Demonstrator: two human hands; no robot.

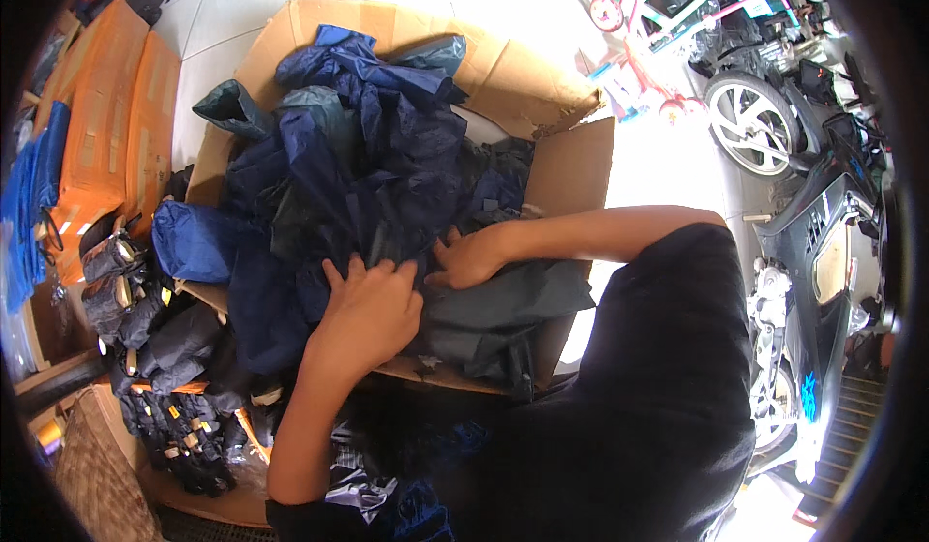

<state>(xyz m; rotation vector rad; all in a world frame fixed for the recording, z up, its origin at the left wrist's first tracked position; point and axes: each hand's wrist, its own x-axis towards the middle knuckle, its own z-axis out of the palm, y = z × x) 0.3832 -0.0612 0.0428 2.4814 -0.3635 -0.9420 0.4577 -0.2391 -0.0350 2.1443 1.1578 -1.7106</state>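
Note:
A large cardboard box point(571, 169) stands open in front of me, heaped with crumpled navy, dark grey and grey-green fabric pieces with a thin, slightly shiny surface. My left hand point(375, 300) is pressed into the navy fabric point(314, 165) near the box's close side, its fingers bent into the folds and the tips partly hidden. Just right of it, my right hand point(469, 256) reaches in over the box's right wall, closed on the same dark folds, fingertips partly covered. A dark grey fabric piece point(498, 310) lies beneath my right wrist.
Orange boxes point(102, 116) stand at the left beside a blue bundle point(29, 203). Several bundled black items point(174, 348) are piled at the lower left. On the right are a motorcycle point(823, 242) and a pink child's scooter point(639, 58). White floor tiles point(227, 5) lie beyond the box.

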